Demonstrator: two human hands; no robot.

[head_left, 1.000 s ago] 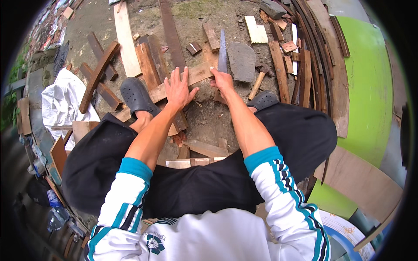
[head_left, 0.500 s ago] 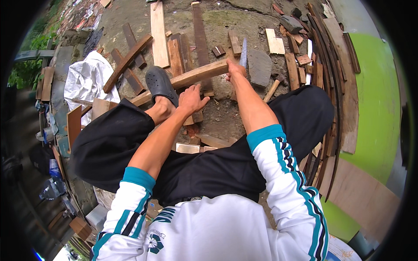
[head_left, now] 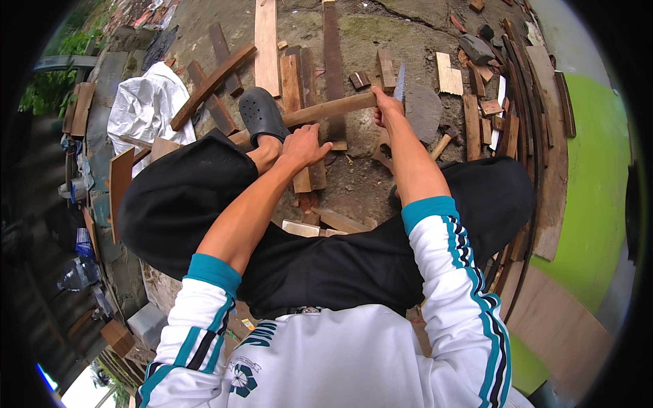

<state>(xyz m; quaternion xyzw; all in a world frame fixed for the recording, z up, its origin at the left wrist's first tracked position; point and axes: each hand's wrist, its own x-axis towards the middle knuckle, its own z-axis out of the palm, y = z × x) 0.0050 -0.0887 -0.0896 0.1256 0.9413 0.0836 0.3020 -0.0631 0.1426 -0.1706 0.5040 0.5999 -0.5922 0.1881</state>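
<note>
I see the left hand (head_left: 304, 145) pressed flat on a long wooden batten (head_left: 320, 111), fingers spread over it, holding it down rather than gripping round it. The batten runs slantwise from under the dark clog (head_left: 260, 114) on the left foot up to the right hand (head_left: 385, 109). That hand is clenched around the handle of a handsaw (head_left: 399, 83), whose pale toothed blade stands upright at the batten's far end, touching it.

The batten lies across 2 or 3 short boards (head_left: 296, 81) on the bare earth. A hammer (head_left: 443, 141) with a wooden handle rests on the ground just right of the right forearm, beside a flat grey stone (head_left: 423, 112). Offcuts and curved strips (head_left: 522, 102) are piled further right, against a green surface (head_left: 588, 177). A crumpled white sheet (head_left: 146, 102) sits well off to the left.
</note>
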